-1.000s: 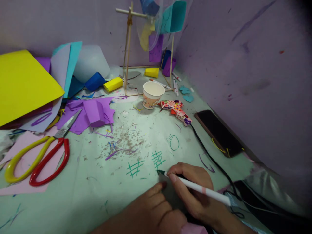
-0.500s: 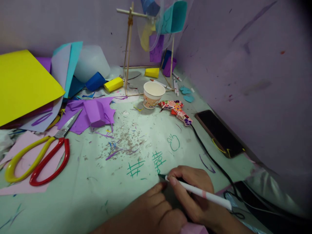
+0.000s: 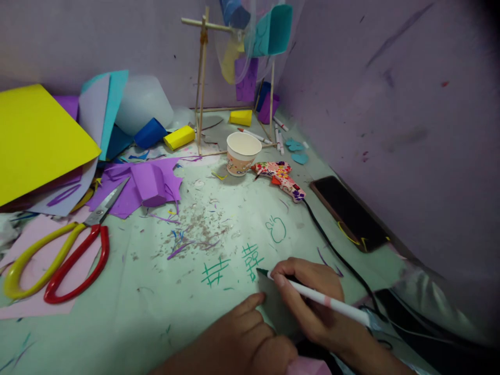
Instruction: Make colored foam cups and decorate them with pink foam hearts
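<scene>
My right hand (image 3: 312, 291) grips a white marker (image 3: 332, 304) with a green tip, which is at green marks (image 3: 252, 260) drawn on the pale green table surface (image 3: 133, 328). Left of it, my left hand (image 3: 246, 338) rests on the table with its index finger extended toward the marks and the other fingers curled. A piece of pink paper (image 3: 308, 366) shows beside that hand at the bottom edge; whether the fingers hold it is hidden. More green drawings lie to the left and above.
Red and yellow scissors (image 3: 78, 234) and coloured paper (image 3: 42, 140) lie left. A paper cup (image 3: 240, 156), floral glue gun (image 3: 279, 177) with black cord, and phone (image 3: 349, 213) sit beyond my hands. A stick frame (image 3: 201, 78) stands at the back.
The marker tip has moved slightly up and right, with more green strokes now on the table. The whole view has shifted slightly.
</scene>
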`<state>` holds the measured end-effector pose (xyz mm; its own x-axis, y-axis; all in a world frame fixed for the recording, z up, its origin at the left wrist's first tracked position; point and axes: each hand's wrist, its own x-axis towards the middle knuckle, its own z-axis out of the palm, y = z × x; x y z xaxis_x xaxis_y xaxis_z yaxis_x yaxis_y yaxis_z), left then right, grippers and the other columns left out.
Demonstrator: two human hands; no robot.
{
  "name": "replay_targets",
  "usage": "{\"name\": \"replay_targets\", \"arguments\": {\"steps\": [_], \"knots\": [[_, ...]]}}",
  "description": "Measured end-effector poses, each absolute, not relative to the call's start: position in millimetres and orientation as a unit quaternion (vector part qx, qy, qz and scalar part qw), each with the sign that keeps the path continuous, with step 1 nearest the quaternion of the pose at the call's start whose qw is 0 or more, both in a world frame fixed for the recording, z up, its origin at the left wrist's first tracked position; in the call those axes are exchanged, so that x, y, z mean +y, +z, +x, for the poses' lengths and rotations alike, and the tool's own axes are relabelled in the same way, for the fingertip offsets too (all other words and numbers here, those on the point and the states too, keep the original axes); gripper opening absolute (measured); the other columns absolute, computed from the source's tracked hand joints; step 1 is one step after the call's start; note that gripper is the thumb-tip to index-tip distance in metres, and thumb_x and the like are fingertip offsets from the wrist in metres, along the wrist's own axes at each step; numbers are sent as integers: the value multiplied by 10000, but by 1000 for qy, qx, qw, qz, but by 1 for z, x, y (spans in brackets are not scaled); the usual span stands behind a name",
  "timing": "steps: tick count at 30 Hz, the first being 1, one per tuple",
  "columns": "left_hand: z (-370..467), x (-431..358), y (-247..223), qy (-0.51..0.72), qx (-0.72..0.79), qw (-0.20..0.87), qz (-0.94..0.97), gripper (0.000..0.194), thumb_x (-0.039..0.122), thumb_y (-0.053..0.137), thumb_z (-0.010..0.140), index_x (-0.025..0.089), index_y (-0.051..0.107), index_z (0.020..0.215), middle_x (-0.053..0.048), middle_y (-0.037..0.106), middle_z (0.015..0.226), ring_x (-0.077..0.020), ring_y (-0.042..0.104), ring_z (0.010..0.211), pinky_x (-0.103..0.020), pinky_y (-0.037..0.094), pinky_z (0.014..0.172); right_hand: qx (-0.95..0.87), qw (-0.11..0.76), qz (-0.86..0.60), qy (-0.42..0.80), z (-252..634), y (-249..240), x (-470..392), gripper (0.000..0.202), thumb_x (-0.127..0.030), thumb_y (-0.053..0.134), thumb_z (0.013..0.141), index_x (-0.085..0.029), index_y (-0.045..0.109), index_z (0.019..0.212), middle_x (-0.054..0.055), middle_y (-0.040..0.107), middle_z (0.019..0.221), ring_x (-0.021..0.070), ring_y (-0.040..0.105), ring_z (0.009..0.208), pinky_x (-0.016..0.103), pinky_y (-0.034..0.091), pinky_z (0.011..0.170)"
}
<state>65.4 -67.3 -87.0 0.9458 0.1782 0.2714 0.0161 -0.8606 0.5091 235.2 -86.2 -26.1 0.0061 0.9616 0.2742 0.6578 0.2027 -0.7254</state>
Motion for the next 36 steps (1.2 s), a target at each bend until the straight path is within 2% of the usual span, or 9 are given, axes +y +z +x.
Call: {"name": "replay_targets", "arguments": {"steps": [6, 11, 19, 25, 32, 36], "knots": [[65, -67, -88, 158, 49, 260, 952, 143, 229, 393, 915, 204, 533, 923, 21, 641, 776, -139, 607, 805, -395, 375, 1025, -667, 381, -606, 208, 235, -25, -88, 175, -172, 474, 828, -184, 584, 693, -7, 589, 553, 111, 546, 481, 232, 398, 457], [65, -68, -88, 155, 57, 253, 953, 174, 203, 362, 917, 208, 534, 892, 33, 629, 727, -139, 605, 761, -416, 374, 1025, -664, 384, -610, 197, 234, -25, -86, 161, -170, 481, 837, -186, 603, 732, 3, 623, 589, 114, 566, 504, 230, 413, 469], [63, -74, -102, 154, 61, 273, 948, 169, 231, 369, 924, 200, 525, 981, 2, 663, 890, -154, 609, 888, -437, 355, 1046, -648, 378, -635, 183, 234, -25, -88, 197, -176, 469, 838, -181, 584, 678, -6, 580, 533, 102, 509, 436, 224, 373, 417], [65, -68, -88, 157, 54, 271, 948, 181, 194, 358, 919, 195, 539, 908, 17, 638, 766, -142, 612, 796, -405, 382, 1016, -666, 384, -607, 201, 231, -26, -89, 190, -150, 478, 819, -168, 598, 673, -1, 586, 529, 100, 515, 448, 223, 365, 430], [64, -68, -90, 166, 58, 267, 948, 137, 202, 404, 894, 206, 540, 876, 39, 631, 703, -125, 597, 711, -408, 344, 1043, -589, 392, -663, 245, 237, -32, -94, 194, -246, 492, 848, -192, 590, 691, -20, 562, 545, 104, 472, 461, 226, 330, 435], [62, -70, -91, 204, 67, 267, 940, 180, 196, 385, 896, 229, 550, 834, 68, 590, 597, -101, 556, 581, -365, 377, 1013, -460, 479, -674, 324, 242, -40, -91, 232, -323, 508, 865, -199, 570, 680, -30, 509, 540, 110, 448, 494, 221, 319, 445]]}}
